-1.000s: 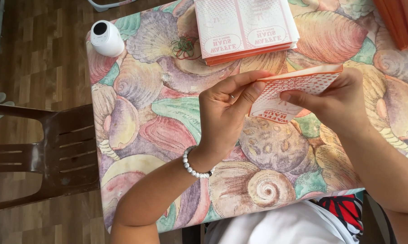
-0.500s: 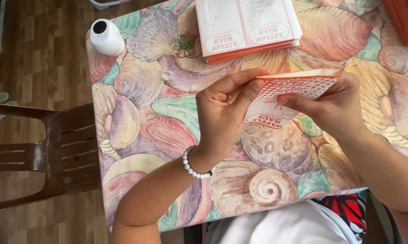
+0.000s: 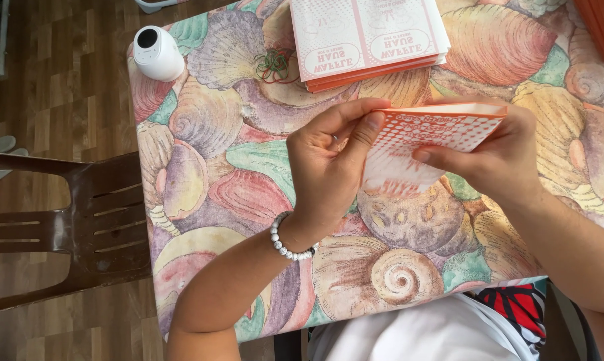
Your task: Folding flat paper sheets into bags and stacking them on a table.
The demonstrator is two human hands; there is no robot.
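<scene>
Orange-white paper bag (image 3: 427, 144) between both hands

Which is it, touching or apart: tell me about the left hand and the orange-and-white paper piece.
Touching. The head view shows the left hand pinching the paper piece at its left edge.

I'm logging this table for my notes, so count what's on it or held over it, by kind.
Orange-and-white paper sleeve held by left hand and right hand: 1
Stack of flat sleeves: 1
White cylinder: 1
Rubber band cluster: 1
Total: 4
</scene>
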